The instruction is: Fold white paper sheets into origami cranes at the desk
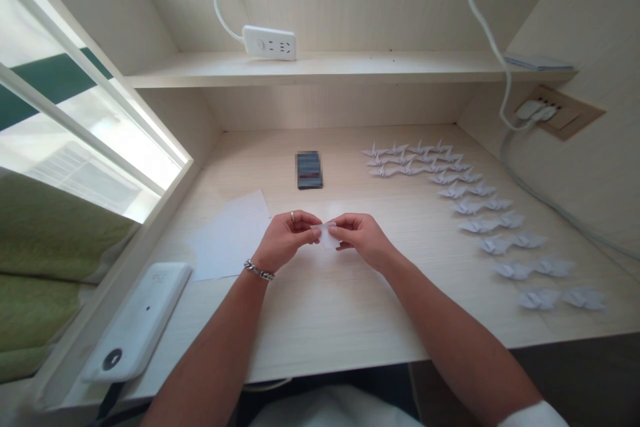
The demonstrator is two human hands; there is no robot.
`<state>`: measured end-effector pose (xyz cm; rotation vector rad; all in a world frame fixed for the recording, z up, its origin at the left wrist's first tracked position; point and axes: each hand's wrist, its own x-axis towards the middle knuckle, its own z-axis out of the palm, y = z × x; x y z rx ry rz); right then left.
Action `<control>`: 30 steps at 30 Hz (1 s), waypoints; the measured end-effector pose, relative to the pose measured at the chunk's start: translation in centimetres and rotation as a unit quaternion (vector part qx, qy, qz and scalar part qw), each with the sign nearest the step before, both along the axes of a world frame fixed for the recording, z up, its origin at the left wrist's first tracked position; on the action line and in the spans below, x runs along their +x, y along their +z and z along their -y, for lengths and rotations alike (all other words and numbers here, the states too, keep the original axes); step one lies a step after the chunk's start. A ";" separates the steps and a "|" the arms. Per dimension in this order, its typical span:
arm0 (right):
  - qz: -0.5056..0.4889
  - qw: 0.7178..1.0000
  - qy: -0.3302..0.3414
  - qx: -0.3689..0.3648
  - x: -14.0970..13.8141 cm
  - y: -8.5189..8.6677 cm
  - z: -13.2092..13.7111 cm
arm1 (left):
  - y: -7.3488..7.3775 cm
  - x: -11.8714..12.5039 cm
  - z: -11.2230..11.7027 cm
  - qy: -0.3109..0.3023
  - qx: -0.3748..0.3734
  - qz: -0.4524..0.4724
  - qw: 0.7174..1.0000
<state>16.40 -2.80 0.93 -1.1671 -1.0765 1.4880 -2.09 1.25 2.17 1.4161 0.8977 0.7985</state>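
Between my two hands is a small folded piece of white paper (pixel 328 238), held just above the middle of the desk. My left hand (pixel 293 235), with a ring and a chain bracelet, pinches its left edge between thumb and fingers. On the other side, my right hand (pixel 361 237) grips the paper with its thumb on the near face. The fingertips partly cover the paper, so its exact folds cannot be made out. White paper sheets (pixel 227 233) lie flat to the left of my left hand.
Several rows of folded paper cranes (pixel 455 190) line the desk's right side. A dark phone (pixel 309 170) lies beyond my hands. At the left edge rests a white oblong device (pixel 143 320). A power strip (pixel 270 43) sits on the shelf (pixel 350 63); a cable hangs at right.
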 end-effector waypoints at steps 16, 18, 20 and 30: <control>0.060 0.994 -0.082 0.042 -0.5 -0.9 -0.3 | -0.5 0.3 0.0 0.017 0.027 -0.007 0.999; 0.170 0.968 -0.125 0.136 -0.4 -0.8 -0.1 | -0.7 0.3 0.0 0.047 0.044 -0.027 0.998; 0.266 0.930 -0.132 0.216 -0.5 -0.6 0.2 | -0.9 0.4 -0.1 0.076 0.060 -0.038 0.995; 0.209 0.965 -0.050 0.153 -0.7 -1.5 -0.2 | -1.4 1.3 0.5 0.052 0.079 -0.049 0.994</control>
